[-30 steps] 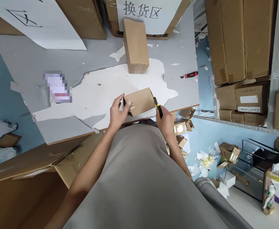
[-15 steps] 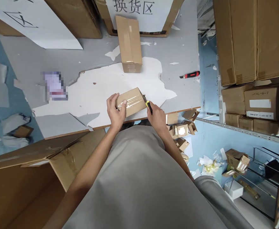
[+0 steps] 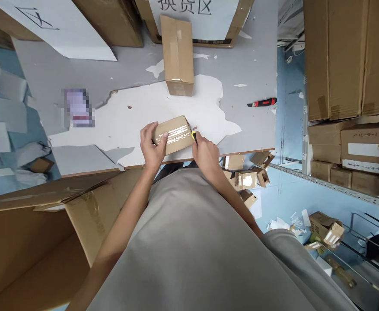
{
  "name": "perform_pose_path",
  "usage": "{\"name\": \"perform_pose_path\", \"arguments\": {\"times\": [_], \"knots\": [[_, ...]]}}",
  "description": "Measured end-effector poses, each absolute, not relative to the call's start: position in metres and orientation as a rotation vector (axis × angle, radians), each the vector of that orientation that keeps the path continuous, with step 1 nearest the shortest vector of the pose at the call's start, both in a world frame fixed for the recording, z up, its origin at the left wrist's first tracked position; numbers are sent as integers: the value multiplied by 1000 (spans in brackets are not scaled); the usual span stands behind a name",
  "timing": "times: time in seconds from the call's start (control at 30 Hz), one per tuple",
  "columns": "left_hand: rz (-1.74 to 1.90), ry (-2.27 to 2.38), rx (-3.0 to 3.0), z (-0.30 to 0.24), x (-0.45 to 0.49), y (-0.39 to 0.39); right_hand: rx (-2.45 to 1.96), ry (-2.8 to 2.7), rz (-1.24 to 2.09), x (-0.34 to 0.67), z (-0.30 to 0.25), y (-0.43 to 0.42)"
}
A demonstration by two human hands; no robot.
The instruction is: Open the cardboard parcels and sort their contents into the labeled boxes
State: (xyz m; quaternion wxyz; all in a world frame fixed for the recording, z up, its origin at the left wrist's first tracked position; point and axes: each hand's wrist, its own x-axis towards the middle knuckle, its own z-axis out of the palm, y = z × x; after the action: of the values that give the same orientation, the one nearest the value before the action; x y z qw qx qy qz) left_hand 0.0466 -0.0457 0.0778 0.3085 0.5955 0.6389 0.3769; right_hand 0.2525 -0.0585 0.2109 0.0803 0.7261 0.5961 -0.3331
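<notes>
A small brown cardboard box (image 3: pixel 173 134) with shiny clear tape across its top is tilted over the table near its front edge. My left hand (image 3: pixel 152 144) grips its left end, thumb on the top face and fingers round the far side. My right hand (image 3: pixel 206 151) is closed round a yellow and black utility knife (image 3: pixel 194 135) at the box's right end. Most of the knife is hidden by the hand, and its blade cannot be made out. Farther back lies a second, longer cardboard box (image 3: pixel 178 56), taped along its middle.
A red and black box cutter (image 3: pixel 262 102) lies at the table's right. A blurred-out flat item (image 3: pixel 78 108) lies at the left. Large cartons with paper signs (image 3: pixel 202 21) stand at the back. An open carton (image 3: pixel 88 211) is at lower left; shelved boxes (image 3: pixel 367 149) are at right.
My right hand and the knife have moved slightly left and nearer along the box's right end. The left hand keeps its hold. The whole view has shifted a little.
</notes>
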Motion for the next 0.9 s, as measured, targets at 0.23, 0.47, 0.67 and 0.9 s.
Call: {"name": "perform_pose_path", "arguments": {"times": [0.23, 0.47, 0.67, 0.9], "knots": [[1026, 1687, 1549, 75, 47, -47, 2089, 1749, -968, 245, 224, -52], [1028, 1701, 1564, 80, 55, -60, 2024, 1742, -997, 250, 229, -62], [1028, 1745, 1559, 78, 53, -56, 1974, 1798, -1015, 257, 220, -75], [1024, 1740, 1519, 72, 47, -55, 2410, 1782, -859, 349, 153, -92]]}}
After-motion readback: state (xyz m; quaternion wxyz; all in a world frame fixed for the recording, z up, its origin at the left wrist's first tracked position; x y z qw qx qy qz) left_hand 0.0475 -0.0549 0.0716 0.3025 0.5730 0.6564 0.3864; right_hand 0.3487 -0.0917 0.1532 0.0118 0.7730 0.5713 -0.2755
